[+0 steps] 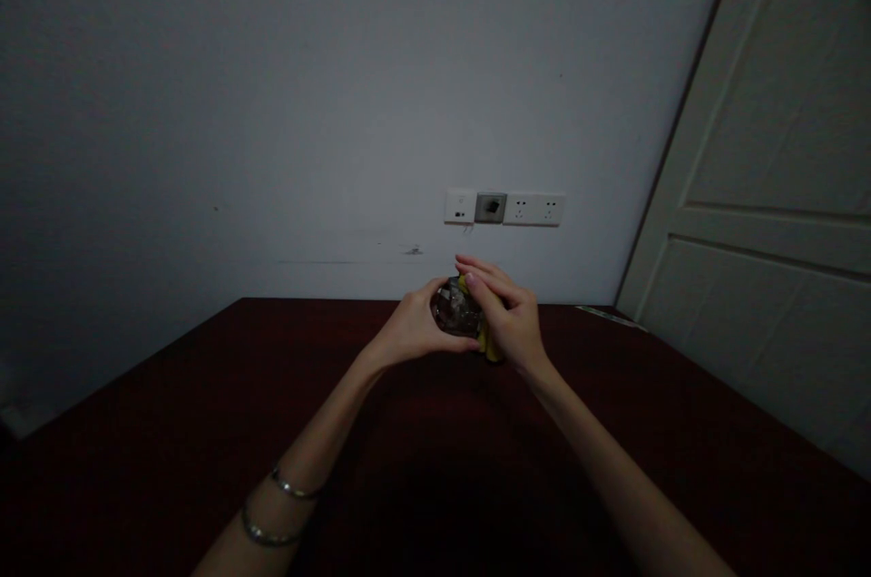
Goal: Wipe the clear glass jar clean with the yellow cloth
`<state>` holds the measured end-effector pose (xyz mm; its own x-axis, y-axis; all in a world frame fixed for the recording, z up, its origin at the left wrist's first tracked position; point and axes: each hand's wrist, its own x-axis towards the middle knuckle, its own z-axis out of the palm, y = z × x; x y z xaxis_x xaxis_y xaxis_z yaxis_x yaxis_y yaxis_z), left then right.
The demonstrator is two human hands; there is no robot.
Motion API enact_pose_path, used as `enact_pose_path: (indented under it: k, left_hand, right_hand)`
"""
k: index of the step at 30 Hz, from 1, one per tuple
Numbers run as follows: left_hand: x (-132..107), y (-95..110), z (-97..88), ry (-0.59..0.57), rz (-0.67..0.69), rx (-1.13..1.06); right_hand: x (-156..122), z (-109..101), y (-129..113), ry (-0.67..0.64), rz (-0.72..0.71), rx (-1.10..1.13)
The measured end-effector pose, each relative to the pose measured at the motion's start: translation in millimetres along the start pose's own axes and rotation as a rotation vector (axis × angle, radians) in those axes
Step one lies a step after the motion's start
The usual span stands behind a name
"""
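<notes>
The left hand (413,323) grips a rounded, glinting, see-through object (455,310); the right hand (515,323) holds yellow cloth (493,351) against it.

You've got a yellow cloth (493,350), clear glass (455,312) with dark reddish tones, silver bangles (267,540); table (422,432) dark red, wall (340,105) grey, sockets (534,210) white.

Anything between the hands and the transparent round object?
Right hand: yes, a yellow cloth, at the right side of the transparent round object. Left hand: nothing visible between.
</notes>
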<state>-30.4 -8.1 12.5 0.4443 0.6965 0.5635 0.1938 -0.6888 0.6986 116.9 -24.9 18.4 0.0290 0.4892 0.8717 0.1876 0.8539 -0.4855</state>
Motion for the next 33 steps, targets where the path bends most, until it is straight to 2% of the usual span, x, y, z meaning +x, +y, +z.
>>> enact_pose_path:
  k: [5, 8, 10, 14, 17, 19, 23, 25, 27, 30, 33]
  left_hand:
    - [4, -12, -0.1, 0.047, -0.034, 0.018]
    - [5, -15, -2.1, 0.071, -0.041, 0.063]
    - [5, -14, -1.8, 0.086, -0.047, 0.053]
    - [3, -7, 2.7, 0.114, -0.09, 0.064]
    - [3, -4, 4.3, 0.116, -0.122, 0.116]
    - [4, -4, 3.1, 0.127, -0.15, 0.154]
    - [7, -7, -1.3, 0.129, -0.158, 0.225]
    - [6, -9, -1.8, 0.125, -0.127, 0.186]
    - [6, -10, -0.8, 0.137, -0.103, 0.11]
    - [4, -8, 1.2, 0.151, -0.103, -0.005]
    - [3, -4, 1.2, 0.112, -0.122, -0.149]
  right_hand:
    - [-6, 3, -2, -0.187, -0.329, -0.249]
    - [-8, 6, -1, -0.255, -0.419, -0.32]
    - [-7, 7, 0, -0.22, -0.378, -0.31]
    - [-3, 8, 0, -0.068, -0.17, -0.216]
    - [0, 5, 0, -0.054, -0.085, -0.174]
    - [0, 2, -1, -0.122, -0.136, -0.187]
    - [1, -3, -1, -0.337, -0.328, -0.235]
    - [1, -5, -1, -0.368, -0.345, -0.214]
    - [2, -6, 0, -0.306, -0.291, -0.158]
    - [2, -4, 3, -0.122, -0.136, -0.049]
    - [0, 0, 5, -0.004, -0.022, 0.052]
